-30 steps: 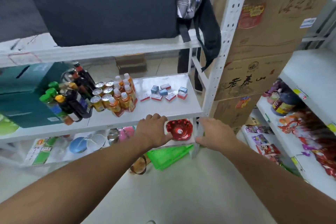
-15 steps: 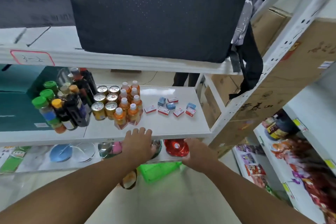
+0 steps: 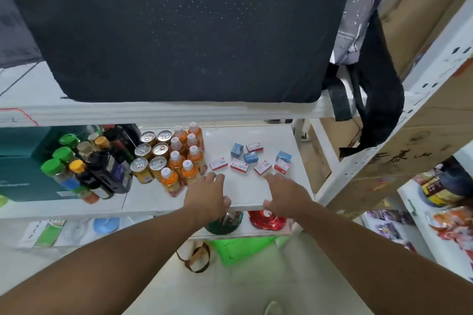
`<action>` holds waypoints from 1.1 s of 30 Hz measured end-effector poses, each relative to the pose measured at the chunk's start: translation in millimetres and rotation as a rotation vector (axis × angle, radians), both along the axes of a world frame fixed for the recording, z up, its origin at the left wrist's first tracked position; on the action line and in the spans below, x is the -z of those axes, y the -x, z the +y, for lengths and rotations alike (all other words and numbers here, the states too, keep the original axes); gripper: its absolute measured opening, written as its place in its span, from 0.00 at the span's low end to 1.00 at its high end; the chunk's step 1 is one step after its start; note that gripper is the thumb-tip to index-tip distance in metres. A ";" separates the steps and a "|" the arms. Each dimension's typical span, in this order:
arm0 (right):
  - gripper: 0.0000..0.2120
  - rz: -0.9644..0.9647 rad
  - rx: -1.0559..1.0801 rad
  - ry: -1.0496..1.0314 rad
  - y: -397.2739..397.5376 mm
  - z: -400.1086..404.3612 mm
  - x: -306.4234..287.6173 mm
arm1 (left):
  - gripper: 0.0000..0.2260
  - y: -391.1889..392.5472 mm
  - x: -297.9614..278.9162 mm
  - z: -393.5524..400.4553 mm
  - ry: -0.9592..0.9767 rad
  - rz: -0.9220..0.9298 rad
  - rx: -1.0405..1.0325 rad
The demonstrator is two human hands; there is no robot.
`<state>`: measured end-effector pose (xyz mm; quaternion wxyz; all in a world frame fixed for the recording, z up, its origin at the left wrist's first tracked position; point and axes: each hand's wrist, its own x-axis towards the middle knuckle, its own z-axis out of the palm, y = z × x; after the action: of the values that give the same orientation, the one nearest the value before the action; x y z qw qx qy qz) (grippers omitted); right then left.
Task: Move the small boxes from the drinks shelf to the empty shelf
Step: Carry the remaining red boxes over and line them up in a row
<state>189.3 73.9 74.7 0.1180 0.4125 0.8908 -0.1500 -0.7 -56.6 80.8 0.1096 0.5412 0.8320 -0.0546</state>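
Both hands, left point(image 3: 207, 194) and right point(image 3: 286, 195), empty and spread over the drinks shelf point(image 3: 245, 194) near the small boxes point(image 3: 249, 160).

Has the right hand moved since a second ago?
Yes. The right hand has gone up and forward: it was below the drinks shelf's front edge, and now reaches over it toward the small boxes.

small boxes point(image 3: 249, 160): red-white and blue | scattered, lying loose | drinks shelf point(image 3: 245, 194), right part
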 end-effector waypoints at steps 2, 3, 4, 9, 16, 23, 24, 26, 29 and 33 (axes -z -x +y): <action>0.34 0.026 -0.004 0.000 3.6 25.5 5.8 | 0.27 0.9 0.7 18.8 -0.004 0.037 -0.044; 0.33 0.026 -0.004 0.005 6.4 37.9 9.8 | 0.25 2.2 2.5 29.4 -0.007 0.039 -0.074; 0.32 0.017 -0.009 0.014 9.0 48.6 14.5 | 0.24 3.0 5.3 38.8 -0.007 0.021 -0.108; 0.31 -0.067 -0.102 0.025 24.0 86.5 49.4 | 0.24 13.3 41.5 76.6 -0.007 -0.105 -0.244; 0.27 -0.046 -0.144 -0.050 51.0 116.6 103.5 | 0.28 50.8 101.2 127.8 -0.011 -0.121 -0.220; 0.22 -0.099 -0.279 -0.213 72.9 142.5 139.4 | 0.21 71.6 149.7 142.5 -0.018 -0.164 -0.236; 0.20 -0.096 -0.302 -0.232 72.5 142.7 141.5 | 0.19 70.7 153.3 141.7 -0.040 -0.154 -0.245; 0.17 -0.079 -0.329 -0.263 68.8 136.8 142.1 | 0.16 67.8 155.6 137.5 -0.077 -0.131 -0.256; 0.18 -0.036 -0.271 -0.178 61.1 120.0 131.1 | 0.15 59.2 145.8 124.1 -0.084 -0.141 -0.258; 0.21 0.020 -0.198 -0.096 48.0 106.3 101.1 | 0.20 48.0 120.3 102.7 -0.086 -0.150 -0.292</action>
<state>141.3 180.2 -26.5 0.1037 0.3260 0.9345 -0.0988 -48.7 46.1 -39.6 0.1547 0.4212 0.8928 0.0381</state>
